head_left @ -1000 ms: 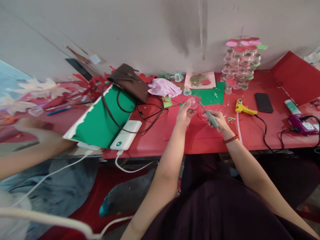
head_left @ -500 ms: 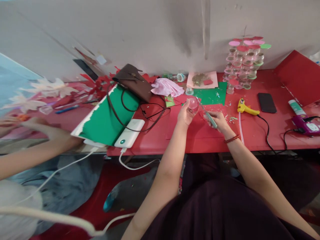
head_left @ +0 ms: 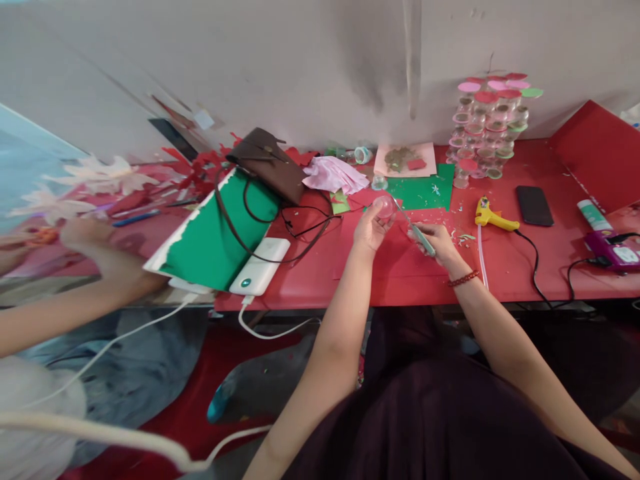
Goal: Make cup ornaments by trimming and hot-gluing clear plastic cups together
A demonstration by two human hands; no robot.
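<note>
Above the middle of a red tabletop, my left hand is pinching a small clear cup, thumb and fingers closing snugly on its side. My right hand is curling firmly around the green handle of a cutter, its thin blade pointing at the cup (whether it is touching the rim, I cannot tell). A red bead bracelet is circling my right wrist.

Beneath both hands, a red sheet is lying toward the tabletop's near edge, with a green sheet lying just beyond it. To the right, a yellow glue gun is resting beside a dark phone, and a purple box is sitting closer to the near edge. Along the far edge, a tiered stack of clear cups is standing upright, topped with pink, red and green discs.

Left of my hands, a white power bank is lying by the near edge, next to a green board that is bearing part of a brown bag. At far left, a co-worker's hand is reaching over the tabletop.
</note>
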